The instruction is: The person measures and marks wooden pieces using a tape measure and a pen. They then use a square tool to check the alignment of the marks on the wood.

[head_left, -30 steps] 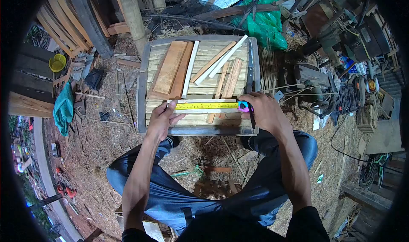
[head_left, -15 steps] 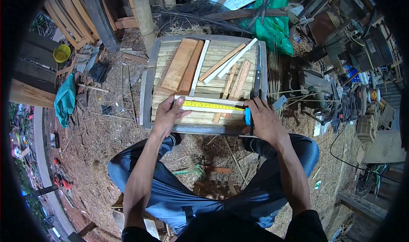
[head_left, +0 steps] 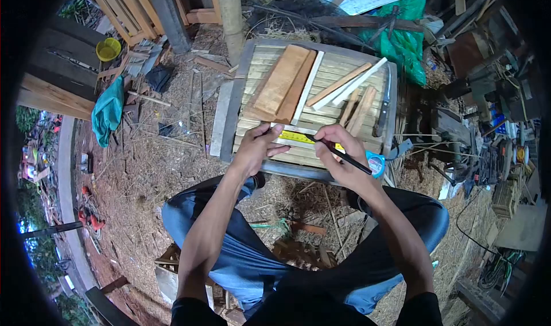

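My left hand (head_left: 252, 151) is closed on the left end of a pale wood strip (head_left: 298, 144), its thumb over the end of a yellow measuring tape blade (head_left: 295, 136). The blade lies along the strip. My right hand (head_left: 346, 161) grips a black pen (head_left: 357, 164), its tip down at the blade and strip. The blue tape measure case (head_left: 376, 164) sits just right of that hand, by the front right of the slatted table (head_left: 275, 166). Part of the strip is hidden under my right hand.
Brown boards (head_left: 284, 79), a white strip (head_left: 308, 88) and several thin wood sticks (head_left: 340, 84) lie on the table. A black-handled knife (head_left: 381, 119) lies along its right edge. Wood shavings cover the ground, with a green bag (head_left: 402, 45) behind the table.
My right hand has left the tape measure case and moved left over the strip, now with the black pen at the blade. My left hand keeps its hold. The camera view has shifted.
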`<act>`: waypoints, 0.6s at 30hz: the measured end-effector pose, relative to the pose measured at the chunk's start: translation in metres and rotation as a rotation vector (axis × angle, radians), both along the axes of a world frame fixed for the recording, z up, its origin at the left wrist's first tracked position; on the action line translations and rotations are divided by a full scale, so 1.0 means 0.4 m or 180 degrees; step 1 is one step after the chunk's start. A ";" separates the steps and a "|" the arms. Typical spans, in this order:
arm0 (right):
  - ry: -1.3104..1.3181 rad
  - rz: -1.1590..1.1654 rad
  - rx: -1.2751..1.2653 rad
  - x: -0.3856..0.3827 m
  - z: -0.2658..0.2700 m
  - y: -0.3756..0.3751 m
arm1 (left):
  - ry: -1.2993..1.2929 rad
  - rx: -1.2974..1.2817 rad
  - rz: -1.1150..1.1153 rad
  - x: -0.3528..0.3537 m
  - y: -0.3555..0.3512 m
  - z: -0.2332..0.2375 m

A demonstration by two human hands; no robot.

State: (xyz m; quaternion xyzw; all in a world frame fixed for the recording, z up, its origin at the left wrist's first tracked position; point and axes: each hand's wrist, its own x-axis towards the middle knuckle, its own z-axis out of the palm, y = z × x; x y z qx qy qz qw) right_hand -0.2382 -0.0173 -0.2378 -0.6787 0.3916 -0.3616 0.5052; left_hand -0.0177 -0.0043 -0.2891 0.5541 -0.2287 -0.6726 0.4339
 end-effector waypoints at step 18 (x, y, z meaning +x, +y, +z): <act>0.0078 0.0019 -0.0233 0.103 -0.099 -0.021 | 0.0481 0.0330 -0.0007 0.030 -0.014 -0.009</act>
